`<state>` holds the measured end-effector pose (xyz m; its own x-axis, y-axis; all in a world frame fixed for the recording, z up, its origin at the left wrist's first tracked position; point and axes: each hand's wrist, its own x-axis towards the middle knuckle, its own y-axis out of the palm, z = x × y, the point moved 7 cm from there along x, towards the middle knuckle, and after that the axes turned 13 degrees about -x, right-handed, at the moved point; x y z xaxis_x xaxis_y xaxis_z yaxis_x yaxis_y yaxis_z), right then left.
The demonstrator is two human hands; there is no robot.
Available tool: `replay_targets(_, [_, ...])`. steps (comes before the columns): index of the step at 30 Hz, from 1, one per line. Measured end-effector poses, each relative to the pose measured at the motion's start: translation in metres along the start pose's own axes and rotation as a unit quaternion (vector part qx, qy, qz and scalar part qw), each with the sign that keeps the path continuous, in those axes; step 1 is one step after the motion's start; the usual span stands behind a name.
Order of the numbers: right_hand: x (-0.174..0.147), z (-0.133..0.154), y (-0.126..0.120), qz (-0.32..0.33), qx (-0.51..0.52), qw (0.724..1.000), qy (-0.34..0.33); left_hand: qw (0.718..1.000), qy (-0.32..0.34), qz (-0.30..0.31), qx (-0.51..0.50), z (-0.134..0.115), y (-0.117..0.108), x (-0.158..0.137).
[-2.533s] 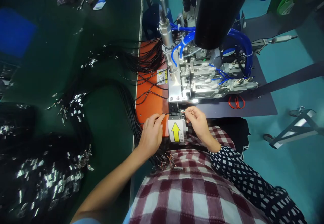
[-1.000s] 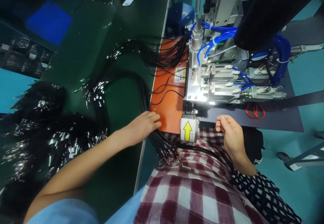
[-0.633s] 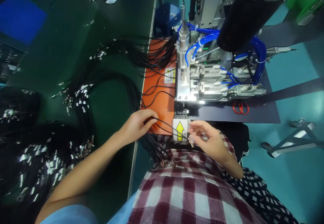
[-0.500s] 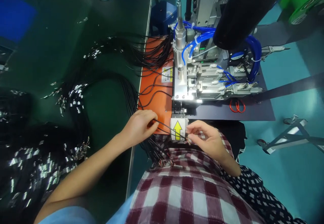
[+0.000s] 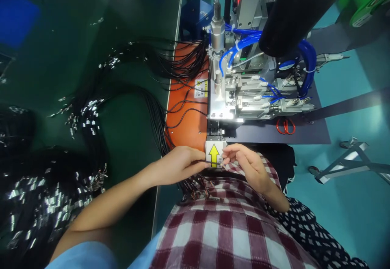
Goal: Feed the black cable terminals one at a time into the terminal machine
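We pinch the black cable (image 5: 215,164) in our left hand (image 5: 182,164), its end crossing the arrow label (image 5: 214,152) between both hands to our right hand (image 5: 249,166), whose fingers curl partly, their grip on it unclear.

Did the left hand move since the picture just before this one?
Yes. Judged against the yellow arrow, the left hand moved rightward, closer to it, and a bit lower in the view.

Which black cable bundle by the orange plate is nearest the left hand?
The lower bundle, passing beneath the left hand; the upper bundle, farther off, fans across the orange plate.
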<state>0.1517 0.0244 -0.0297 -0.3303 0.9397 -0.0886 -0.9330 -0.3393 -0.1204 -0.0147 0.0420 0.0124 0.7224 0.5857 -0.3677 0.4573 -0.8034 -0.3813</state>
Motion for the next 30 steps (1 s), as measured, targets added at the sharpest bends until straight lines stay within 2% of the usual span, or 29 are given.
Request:
replay_targets(4, [-0.001, 0.005, 0.001, -0.012, 0.023, 1.000, -0.018, 0.996, -0.002, -0.083, 0.012, -0.011, -0.003, 0.012])
replay_targets(8, [-0.001, 0.003, -0.007, -0.089, -0.012, 0.996, 0.019, 0.994, 0.039, -0.101, -0.015, -0.029, 0.000, 0.022])
replay_targets(10, [-0.001, 0.003, -0.010, -0.107, -0.006, 0.994, 0.030, 0.991, 0.066, -0.110, -0.049, -0.034, -0.001, 0.026])
replay_targets(16, [0.004, 0.005, -0.022, -0.132, 0.020, 0.990, 0.054, 0.972, 0.076, -0.166, -0.147, -0.019, -0.004, 0.035])
replay_targets(21, [0.011, 0.003, -0.021, -0.139, 0.004, 0.989, 0.057, 0.965, 0.076, -0.178, -0.178, -0.014, -0.004, 0.036])
replay_targets(24, [0.017, 0.007, -0.018, -0.136, -0.049, 0.989, 0.020, 0.962, 0.072, -0.178, -0.193, -0.013, -0.003, 0.035])
replay_targets(26, [0.020, 0.018, -0.019, -0.148, -0.121, 0.981, -0.037, 0.962, 0.072, -0.167, -0.205, -0.013, -0.003, 0.035])
replay_targets(28, [0.021, 0.033, -0.019, -0.155, -0.204, 0.960, -0.115, 0.961, 0.077, -0.155, -0.214, -0.013, -0.003, 0.035])
replay_targets(30, [0.020, 0.045, -0.018, -0.154, -0.294, 0.926, -0.183, 0.960, 0.081, -0.148, -0.223, -0.013, -0.003, 0.036])
